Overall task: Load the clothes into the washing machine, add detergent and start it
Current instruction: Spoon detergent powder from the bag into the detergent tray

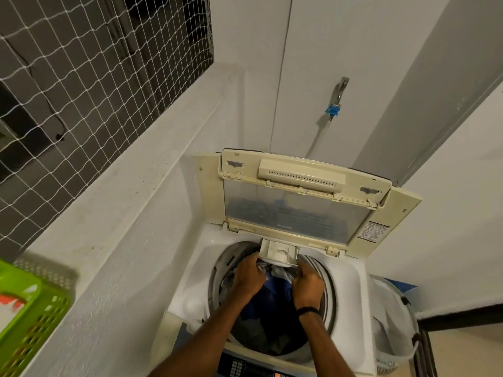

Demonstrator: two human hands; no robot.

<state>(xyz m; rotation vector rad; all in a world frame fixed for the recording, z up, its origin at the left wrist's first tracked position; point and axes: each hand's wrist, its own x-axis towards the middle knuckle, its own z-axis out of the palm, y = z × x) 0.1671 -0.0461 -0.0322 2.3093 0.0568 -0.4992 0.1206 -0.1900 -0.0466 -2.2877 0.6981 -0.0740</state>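
Clothes (275, 297) lie in the drum (328, 300). My left hand (249, 277) and right hand (309, 285) grip the pulled-out detergent drawer (279, 253); whether it's filled is unclear. Starting remains.

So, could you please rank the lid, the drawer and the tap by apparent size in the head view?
1. Lid, clearly largest.
2. Drawer.
3. Tap, smallest, though it sits farther off.
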